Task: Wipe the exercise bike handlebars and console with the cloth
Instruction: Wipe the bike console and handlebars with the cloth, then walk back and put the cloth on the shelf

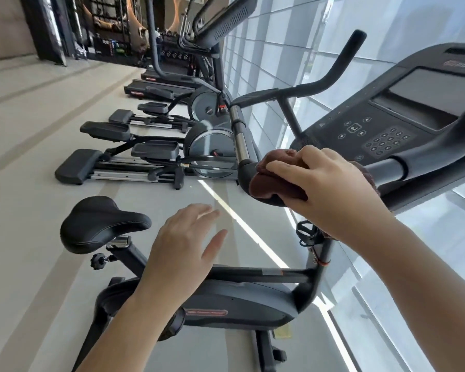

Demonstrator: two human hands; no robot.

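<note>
My right hand grips a dark brown cloth pressed over the rounded near bend of the bike's black handlebar. A chrome section of the bar runs up and away from the cloth. The console, dark with a keypad and a blank screen, sits just beyond my right hand. My left hand hovers in the air with fingers spread, holding nothing, between the black saddle and the handlebar.
The bike frame stands below my arms. A bottle holder is fixed to the front post. Elliptical trainers line up further along the grey floor. A window wall runs along the right.
</note>
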